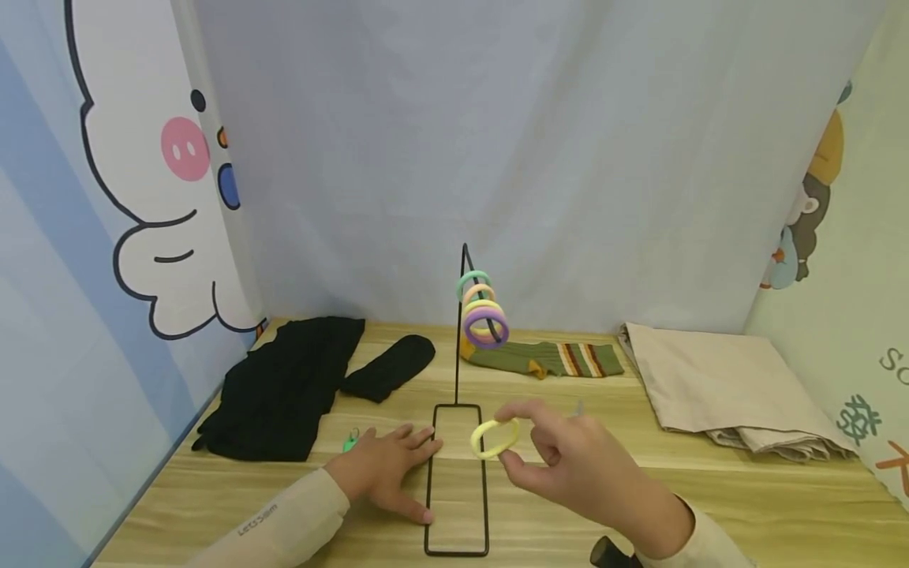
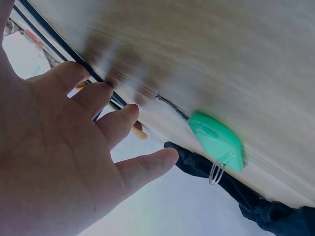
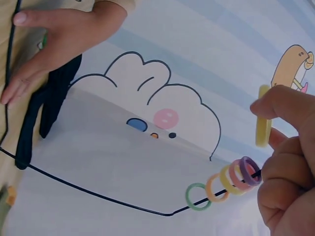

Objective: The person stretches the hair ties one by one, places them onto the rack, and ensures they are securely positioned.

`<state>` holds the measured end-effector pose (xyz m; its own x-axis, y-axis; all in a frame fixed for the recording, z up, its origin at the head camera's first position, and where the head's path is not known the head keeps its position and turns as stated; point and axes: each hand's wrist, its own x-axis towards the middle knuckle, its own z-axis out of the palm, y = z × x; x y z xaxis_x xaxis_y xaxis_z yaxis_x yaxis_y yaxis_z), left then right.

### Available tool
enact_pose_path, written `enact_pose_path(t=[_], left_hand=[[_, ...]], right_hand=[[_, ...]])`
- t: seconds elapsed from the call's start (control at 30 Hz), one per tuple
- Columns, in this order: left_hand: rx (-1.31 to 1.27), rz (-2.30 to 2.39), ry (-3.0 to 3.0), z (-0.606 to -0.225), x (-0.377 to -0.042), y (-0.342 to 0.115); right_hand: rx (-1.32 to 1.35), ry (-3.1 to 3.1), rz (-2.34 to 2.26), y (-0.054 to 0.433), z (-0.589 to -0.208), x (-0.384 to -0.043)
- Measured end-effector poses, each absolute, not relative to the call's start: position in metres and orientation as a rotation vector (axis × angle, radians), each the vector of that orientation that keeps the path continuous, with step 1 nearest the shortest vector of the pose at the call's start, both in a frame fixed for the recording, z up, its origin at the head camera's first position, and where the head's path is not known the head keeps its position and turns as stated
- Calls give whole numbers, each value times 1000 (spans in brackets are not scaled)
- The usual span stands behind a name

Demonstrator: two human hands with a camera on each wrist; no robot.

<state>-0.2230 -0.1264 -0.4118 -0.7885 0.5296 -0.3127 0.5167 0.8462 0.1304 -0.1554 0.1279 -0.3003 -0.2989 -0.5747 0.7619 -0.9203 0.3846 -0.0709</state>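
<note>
My right hand (image 1: pixel 578 465) pinches a yellow hair tie (image 1: pixel 477 443) between thumb and index finger, above the base of a black wire stand (image 1: pixel 457 405). In the right wrist view this hair tie (image 3: pixel 263 130) appears edge-on. Several hair ties hang on the stand's upper arm, with a purple one (image 3: pixel 244 164) nearest its tip and a green one (image 1: pixel 473 274) farthest back. My left hand (image 1: pixel 390 465) lies spread, fingers straight, touching the left side of the stand's base. Beside it is a green plastic piece (image 2: pixel 216 140) with a metal ring.
Black folded cloth (image 1: pixel 284 394) and a black sock (image 1: pixel 390 367) lie at the left. A green striped sock (image 1: pixel 511 359) is behind the stand. Beige folded fabric (image 1: pixel 724 379) lies at the right. A dark cylindrical object (image 1: pixel 611 552) shows near my right wrist. Curtains enclose the table.
</note>
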Motion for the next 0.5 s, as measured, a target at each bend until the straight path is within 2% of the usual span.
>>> enact_pose_path(t=[0.27, 0.5], left_hand=[[786, 52, 2692, -414, -224, -127], [795, 56, 2686, -415, -225, -127]], right_hand=[[1198, -1813, 759, 121, -274, -152], [1153, -1690, 721, 116, -251, -163]])
